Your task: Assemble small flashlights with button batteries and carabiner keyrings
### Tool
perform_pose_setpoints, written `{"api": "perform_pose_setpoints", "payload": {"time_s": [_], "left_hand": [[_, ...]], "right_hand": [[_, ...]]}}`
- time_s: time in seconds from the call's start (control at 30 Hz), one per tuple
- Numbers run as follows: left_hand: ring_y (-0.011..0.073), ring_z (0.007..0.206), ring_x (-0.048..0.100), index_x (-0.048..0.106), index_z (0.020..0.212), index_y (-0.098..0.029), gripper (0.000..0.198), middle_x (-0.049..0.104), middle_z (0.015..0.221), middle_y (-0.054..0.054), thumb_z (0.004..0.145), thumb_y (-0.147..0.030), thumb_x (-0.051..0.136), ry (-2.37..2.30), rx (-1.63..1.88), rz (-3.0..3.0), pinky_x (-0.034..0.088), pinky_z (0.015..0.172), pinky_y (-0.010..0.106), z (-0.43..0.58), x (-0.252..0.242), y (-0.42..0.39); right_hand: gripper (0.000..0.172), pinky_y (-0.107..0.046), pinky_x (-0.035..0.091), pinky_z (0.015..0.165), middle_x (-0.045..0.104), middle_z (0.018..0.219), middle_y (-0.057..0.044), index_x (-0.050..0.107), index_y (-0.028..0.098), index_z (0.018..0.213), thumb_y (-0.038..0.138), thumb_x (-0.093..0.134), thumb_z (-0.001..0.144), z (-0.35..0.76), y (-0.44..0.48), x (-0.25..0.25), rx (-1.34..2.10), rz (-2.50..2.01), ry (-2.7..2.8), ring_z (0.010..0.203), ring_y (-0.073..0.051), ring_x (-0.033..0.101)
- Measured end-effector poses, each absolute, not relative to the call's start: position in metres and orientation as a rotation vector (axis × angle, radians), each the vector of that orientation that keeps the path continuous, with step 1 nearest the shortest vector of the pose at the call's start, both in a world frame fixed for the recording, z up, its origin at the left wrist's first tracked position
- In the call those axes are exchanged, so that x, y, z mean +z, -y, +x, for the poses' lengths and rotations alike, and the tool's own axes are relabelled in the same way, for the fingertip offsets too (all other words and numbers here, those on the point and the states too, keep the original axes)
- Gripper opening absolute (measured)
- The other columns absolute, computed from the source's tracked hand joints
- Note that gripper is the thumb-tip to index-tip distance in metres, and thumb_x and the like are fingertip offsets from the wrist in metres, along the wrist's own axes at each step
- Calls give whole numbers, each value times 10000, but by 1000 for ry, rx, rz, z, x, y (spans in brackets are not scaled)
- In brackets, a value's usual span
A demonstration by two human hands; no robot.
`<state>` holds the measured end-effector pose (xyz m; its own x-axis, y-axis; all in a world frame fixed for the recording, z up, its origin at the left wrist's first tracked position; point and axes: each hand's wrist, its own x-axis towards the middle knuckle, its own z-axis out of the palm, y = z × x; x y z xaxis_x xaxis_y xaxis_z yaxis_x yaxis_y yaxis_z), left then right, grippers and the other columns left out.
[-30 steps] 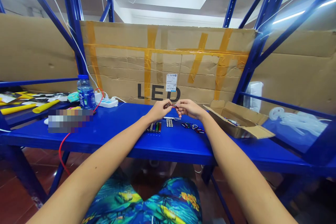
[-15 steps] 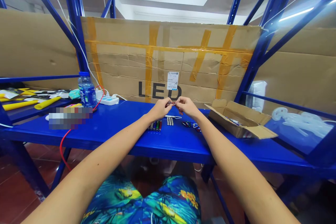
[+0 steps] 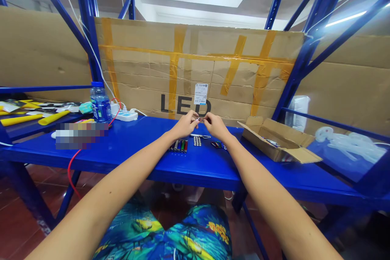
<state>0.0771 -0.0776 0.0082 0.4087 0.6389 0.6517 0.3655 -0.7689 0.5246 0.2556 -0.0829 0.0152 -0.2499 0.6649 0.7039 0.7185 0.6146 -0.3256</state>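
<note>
My left hand [image 3: 186,124] is closed, pinching a small shiny piece [image 3: 199,119] above the blue table. Facing it, my right hand [image 3: 215,125] is closed with its fingertips on the other end of that piece; its kind is too small to tell. Beneath my left hand several slim metal tubes [image 3: 179,146], in black, silver, blue, green and red, lie side by side. Round silver button cells [image 3: 197,141] stand in rows to their right. Behind these lies a thin silver stick with a loop [image 3: 200,135]. Coloured carabiner-like clips [image 3: 216,144] rest partly hidden by my right forearm.
An open cardboard box [image 3: 274,140] with small items sits at the right of the blue table [image 3: 128,146]. On the left are a bottle [image 3: 100,103], a white power strip [image 3: 125,115] and a red cable [image 3: 70,168]. A cardboard wall [image 3: 146,73] stands behind.
Both hands stay together over the table, and their fingers have shifted slightly on the small piece. My right forearm now covers more of the clips.
</note>
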Motion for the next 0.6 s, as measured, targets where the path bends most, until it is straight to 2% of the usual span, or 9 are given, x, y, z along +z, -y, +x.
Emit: {"api": "perform_pose_setpoints", "payload": {"time_s": [0.23,0.6], "left_hand": [[153,643,616,447,851,-206,64,650,656,3,862,-227,507,-896,1252,2215,410,605,265,81,5,80],[138,584,587,463,837,-207,59,632,628,-12,851,-239,511,-859,1271,2248,401,558,248,79,4,78]], "right_hand": [[118,-264,324,599,590,666,-32,508,190,727,195,480,841,248,87,14,-147,-1026,2029,611,-157,487],[127,-273,353,643,605,739,-64,511,187,748,136,464,855,246,84,13,-282,-1068,2106,698,-182,529]]}}
